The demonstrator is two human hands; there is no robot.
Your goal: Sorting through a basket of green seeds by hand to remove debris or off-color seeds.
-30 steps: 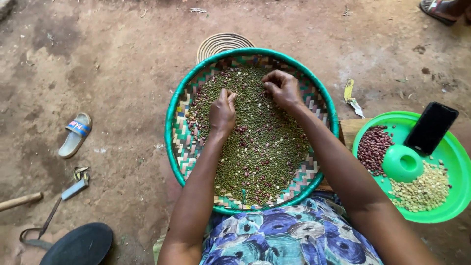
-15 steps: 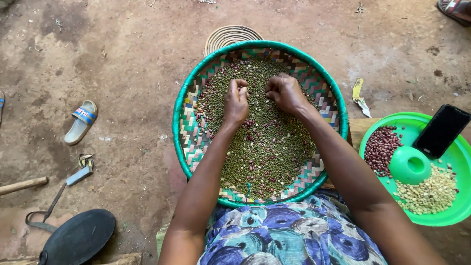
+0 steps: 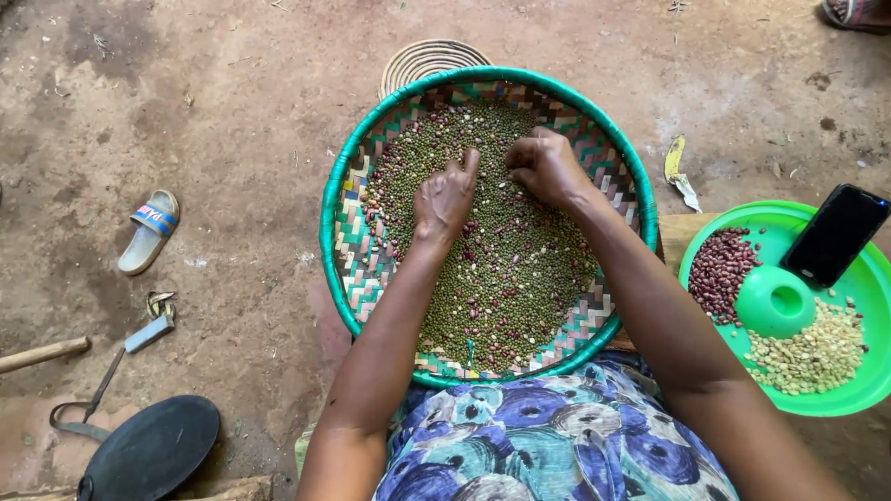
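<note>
A person seated over a woven basket tray [image 3: 348, 241] with a green rim, centre frame, picks through a bed of small green grains mixed with reddish beans [image 3: 501, 278]. The left hand [image 3: 445, 197] rests knuckles-up on the grain just left of centre, fingers curled under; whether anything is pinched beneath them cannot be told. The right hand [image 3: 548, 167], a little higher and just beside it, is bunched narrow with fingertips pressed into the grain — what it holds, if anything, is hidden by the knuckles.

Sorting like this seems to go best with the grain spread thin, so the darker beans stand out, and with light fingertip pinches rather than scoops — a judgement from how the mix lies.

At right, a bright green plastic tray [image 3: 863, 394] carries a heap of red beans [image 3: 719, 269], a heap of pale split seeds [image 3: 817, 348], a small green cup [image 3: 775, 301] and a dark phone [image 3: 838, 234] propped on its rim; its right edge is cut off. A coiled mat [image 3: 422, 60] peeks out behind the basket. On the earth floor at left lie a sandal [image 3: 148, 232], a black round pan [image 3: 153, 450] and a wooden handle [image 3: 42, 354] that runs out of frame. A patterned blue dress [image 3: 548, 436] covers the lap and hides the basket's near edge.
</note>
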